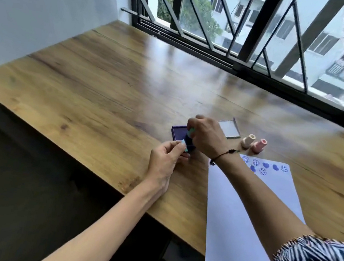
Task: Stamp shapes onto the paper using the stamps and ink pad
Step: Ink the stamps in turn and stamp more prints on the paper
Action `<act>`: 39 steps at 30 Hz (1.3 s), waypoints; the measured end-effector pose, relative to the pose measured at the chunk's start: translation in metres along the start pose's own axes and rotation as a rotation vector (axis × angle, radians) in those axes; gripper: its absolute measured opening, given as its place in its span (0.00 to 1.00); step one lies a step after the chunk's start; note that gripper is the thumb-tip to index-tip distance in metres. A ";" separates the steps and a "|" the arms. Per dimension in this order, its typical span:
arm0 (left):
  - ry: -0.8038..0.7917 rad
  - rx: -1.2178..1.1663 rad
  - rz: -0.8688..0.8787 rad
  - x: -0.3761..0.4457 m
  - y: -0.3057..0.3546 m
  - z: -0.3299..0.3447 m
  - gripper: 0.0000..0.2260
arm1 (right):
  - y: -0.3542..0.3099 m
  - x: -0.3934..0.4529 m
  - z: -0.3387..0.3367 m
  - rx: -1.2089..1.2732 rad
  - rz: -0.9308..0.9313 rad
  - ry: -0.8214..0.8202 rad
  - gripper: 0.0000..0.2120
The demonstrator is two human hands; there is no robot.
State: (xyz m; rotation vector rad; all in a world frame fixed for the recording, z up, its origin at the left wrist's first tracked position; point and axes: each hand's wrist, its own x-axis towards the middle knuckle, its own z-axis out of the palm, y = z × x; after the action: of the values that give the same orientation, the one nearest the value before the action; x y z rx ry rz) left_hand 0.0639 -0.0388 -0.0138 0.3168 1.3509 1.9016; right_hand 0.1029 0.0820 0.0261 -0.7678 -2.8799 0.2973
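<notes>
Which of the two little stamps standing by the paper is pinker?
The right one, farther from the ink pad. Its neighbour on the left looks paler, more cream.
</notes>
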 end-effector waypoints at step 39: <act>-0.430 0.282 -0.074 -0.036 -0.058 0.096 0.04 | 0.119 -0.151 -0.038 0.170 0.713 0.280 0.09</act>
State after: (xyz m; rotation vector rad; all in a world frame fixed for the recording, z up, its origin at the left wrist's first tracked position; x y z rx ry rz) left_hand 0.1704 0.0114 -0.0180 0.7587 1.3079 1.4715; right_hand 0.2960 0.1128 0.0222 -1.6246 -2.1951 0.4551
